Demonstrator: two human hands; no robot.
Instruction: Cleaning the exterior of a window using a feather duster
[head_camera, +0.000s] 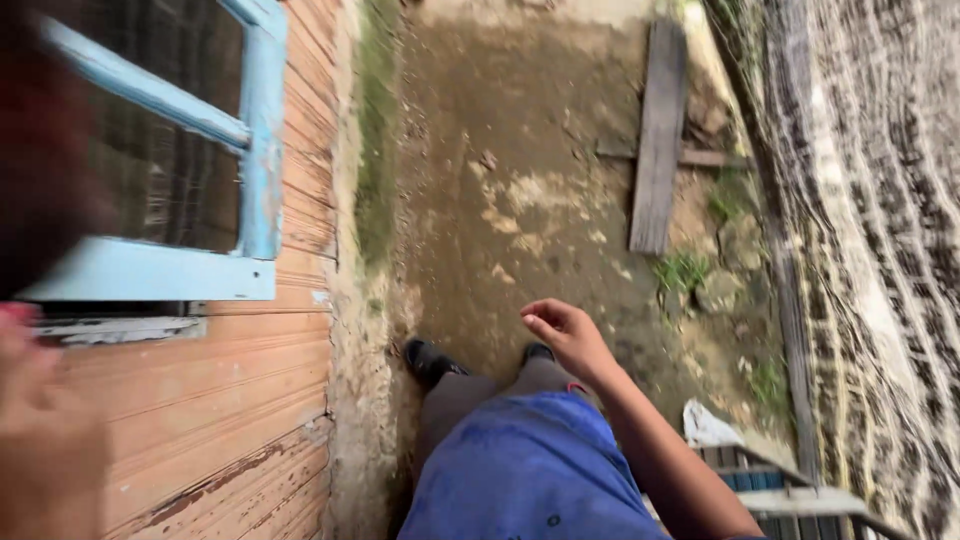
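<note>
Beside a wall of orange-brown wooden planks (230, 400) with peeling paint, the person stands on a damp, packed-earth path (500, 200), black shoes (430, 358) showing below grey trousers and a blue shirt (525, 470). Their right hand (568, 335) hangs in the air above the path, holding nothing, its grip loose with the fingers half curled toward the palm. Their left hand (35, 440) is a close, blurred shape at the lower left edge, just in front of the planks; whether its grip is spread or pressed together cannot be told. Above it sits a window with a pale blue wooden frame (255, 150). Farther along the path lies a weathered grey wooden board (658, 140), and a net-like fence (870, 250) runs along the right side.
</note>
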